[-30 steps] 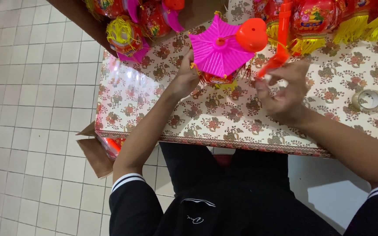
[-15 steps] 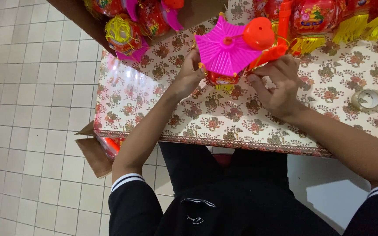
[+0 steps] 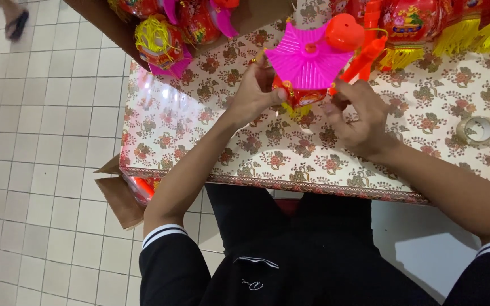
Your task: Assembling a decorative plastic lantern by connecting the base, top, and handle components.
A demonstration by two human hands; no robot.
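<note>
Over the floral-covered bench (image 3: 211,136), our left hand (image 3: 253,93) closes its grip on the red lantern body (image 3: 297,97) under the pink fluted roof (image 3: 307,59), while our right hand (image 3: 358,122) pinches just beside it, below the orange handle (image 3: 364,56).

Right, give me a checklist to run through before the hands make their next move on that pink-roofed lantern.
1. Left hand grips the small lantern with the ribbed pink plastic roof: ok.
2. Right hand is at the lantern's right edge: ok; whether it pinches a part: cannot tell.
3. Orange plastic handle stick sits beside the roof; attached or loose: cannot tell.
4. Floral-patterned tablecloth under the hands is bare: ok.
5. Roll of clear tape lies apart, to the right: ok.
</note>
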